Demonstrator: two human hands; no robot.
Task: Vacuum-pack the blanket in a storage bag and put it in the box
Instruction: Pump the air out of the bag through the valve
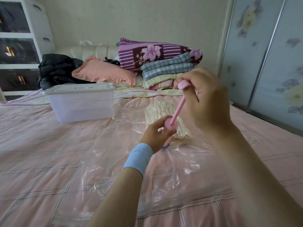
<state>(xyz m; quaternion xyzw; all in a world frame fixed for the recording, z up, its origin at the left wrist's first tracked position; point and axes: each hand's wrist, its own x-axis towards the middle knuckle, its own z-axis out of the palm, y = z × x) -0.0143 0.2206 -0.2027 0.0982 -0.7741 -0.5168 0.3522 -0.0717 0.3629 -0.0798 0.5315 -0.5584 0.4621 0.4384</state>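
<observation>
Pink plaid bedding (41, 161) lies under a clear bag (114, 161), which is flat and crinkled with its long axis running away from the viewer. At the bag's far left corner stands a lidded clear box (82, 104). The blanket (157, 110) sits inside the bag's far end, cream, shrunken and wrinkled. A pink pump (177, 110) stands on the bag just before the blanket, leaning up and rightward, its rod extended. The left hand (155, 136) grips its barrel. The right hand (208, 102), raised, curls round its handle.
</observation>
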